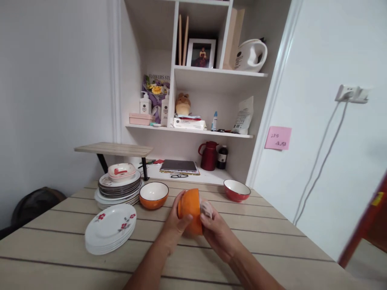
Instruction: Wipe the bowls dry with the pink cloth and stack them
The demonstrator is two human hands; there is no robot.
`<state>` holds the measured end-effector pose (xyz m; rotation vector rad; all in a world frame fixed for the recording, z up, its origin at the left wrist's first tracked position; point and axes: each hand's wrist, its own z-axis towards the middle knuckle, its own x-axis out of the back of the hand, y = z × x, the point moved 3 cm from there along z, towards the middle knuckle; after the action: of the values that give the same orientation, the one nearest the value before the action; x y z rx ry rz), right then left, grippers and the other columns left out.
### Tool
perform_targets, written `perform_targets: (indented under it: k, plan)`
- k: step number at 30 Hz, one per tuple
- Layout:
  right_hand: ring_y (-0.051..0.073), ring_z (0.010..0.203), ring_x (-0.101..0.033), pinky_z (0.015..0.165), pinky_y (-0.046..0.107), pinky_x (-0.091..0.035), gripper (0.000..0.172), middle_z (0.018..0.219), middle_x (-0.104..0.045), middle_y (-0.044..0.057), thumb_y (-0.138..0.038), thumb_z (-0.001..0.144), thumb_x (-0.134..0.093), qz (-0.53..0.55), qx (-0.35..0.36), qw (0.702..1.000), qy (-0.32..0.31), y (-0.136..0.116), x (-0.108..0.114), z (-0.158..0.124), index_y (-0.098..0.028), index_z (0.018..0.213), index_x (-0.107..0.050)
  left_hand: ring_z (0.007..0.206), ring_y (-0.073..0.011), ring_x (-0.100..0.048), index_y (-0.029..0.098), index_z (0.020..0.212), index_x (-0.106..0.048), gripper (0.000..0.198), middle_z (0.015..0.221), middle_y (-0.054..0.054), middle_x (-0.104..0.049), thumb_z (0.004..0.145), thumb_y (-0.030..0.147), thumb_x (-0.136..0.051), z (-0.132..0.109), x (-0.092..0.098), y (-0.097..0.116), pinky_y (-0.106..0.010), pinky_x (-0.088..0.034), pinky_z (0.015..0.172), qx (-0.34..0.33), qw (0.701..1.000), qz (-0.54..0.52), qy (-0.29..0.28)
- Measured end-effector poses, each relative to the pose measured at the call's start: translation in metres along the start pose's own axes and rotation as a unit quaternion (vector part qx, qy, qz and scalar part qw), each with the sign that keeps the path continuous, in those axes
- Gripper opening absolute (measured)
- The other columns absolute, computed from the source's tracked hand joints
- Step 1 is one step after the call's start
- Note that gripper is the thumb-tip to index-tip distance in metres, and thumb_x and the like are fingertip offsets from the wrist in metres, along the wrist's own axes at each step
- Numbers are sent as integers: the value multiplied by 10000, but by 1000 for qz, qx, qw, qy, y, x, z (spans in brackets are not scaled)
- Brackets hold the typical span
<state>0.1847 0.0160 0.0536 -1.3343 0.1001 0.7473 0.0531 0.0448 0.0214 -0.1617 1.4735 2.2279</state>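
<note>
My left hand (176, 220) grips an orange bowl (191, 209), tipped on its side above the wooden table (272, 241), fingers wrapped round its outer wall. My right hand (215, 230) is closed on a small pale cloth or tissue (207, 208) pressed against the bowl's right side. A second orange bowl (154, 194) with a white inside stands upright on the table just left of the hands. A red bowl (237, 189) stands further back on the right.
A stack of white flowered plates (110, 227) lies at the front left. Behind it stands a taller pile of plates (118, 188) topped by a small dish (121, 172). Shelves (193, 129) with bottles, a red jug (208, 156) and a tablet stand behind the table. The wall is at right.
</note>
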Motion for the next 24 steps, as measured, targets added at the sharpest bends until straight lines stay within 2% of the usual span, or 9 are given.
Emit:
perform_targets:
  k: [4,7,10,13,15,17,19,21,24]
  plan:
    - [176,829,-561,765,274,-445,469,951,-639,-3,-243,731,-803,-175,11,982,-74,-4,-13,-8,-275,1165,-628,1320,-368,-506,237,1369,-546,918,1354,-141,-617,626,727,-770,-3,7,-8,-478,-387,1112,65,987,-147,-3]
    - [186,811,-541,739,285,-426,376,960,-637,14,-160,790,-690,-376,92,914,-125,-5,-18,-10,-274,1146,-649,1245,-380,-575,175,1137,-691,789,1125,-146,-733,630,778,-722,-6,16,-19,-494,-439,1058,159,968,-196,-14]
    - [208,784,-546,722,305,-406,338,936,-667,37,-160,788,-670,-500,166,837,-147,-1,-17,-10,-277,1105,-674,1205,-366,-609,144,1019,-718,716,1006,-138,-763,674,771,-695,-9,22,-25,-471,-473,1020,225,952,-208,-20]
    - [205,730,-524,679,300,-370,308,858,-666,29,-204,763,-712,-548,180,805,-140,6,-11,-8,-274,1061,-683,1196,-349,-620,141,1027,-716,693,1030,-135,-762,724,762,-658,-10,21,-24,-444,-489,1002,255,947,-197,-17]
    - [178,663,-491,627,280,-347,284,783,-636,3,-231,775,-712,-529,160,826,-115,10,-7,-6,-262,1055,-670,1207,-344,-613,140,1094,-703,735,1088,-145,-749,746,781,-614,-9,16,-22,-442,-486,1011,274,941,-195,-22]
    - [157,624,-459,592,264,-338,196,721,-587,-23,-257,803,-694,-463,133,874,-63,10,-3,-4,-245,995,-655,1249,-337,-584,144,1211,-661,783,1184,-157,-716,771,786,-577,-8,9,-19,-448,-458,1051,264,944,-196,-33]
    - [150,627,-454,589,256,-353,147,705,-559,-35,-302,812,-698,-359,117,926,8,7,2,0,-234,923,-631,1328,-316,-518,185,1351,-568,794,1331,-150,-640,796,754,-583,-6,2,-14,-446,-400,1112,203,962,-179,-36]
    - [154,650,-478,603,256,-383,211,729,-571,-34,-381,798,-727,-230,108,963,85,2,8,5,-233,883,-604,1411,-288,-422,254,1473,-422,830,1487,-125,-505,798,676,-659,-5,-2,-10,-432,-329,1163,125,985,-118,-31]
    - [166,686,-537,627,266,-439,316,759,-616,-28,-463,744,-782,-55,99,977,178,-2,19,11,-236,859,-594,1463,-315,-324,314,1562,-182,1084,1613,-136,-288,713,561,-810,-5,-4,-10,-466,-286,1181,68,997,13,-40]
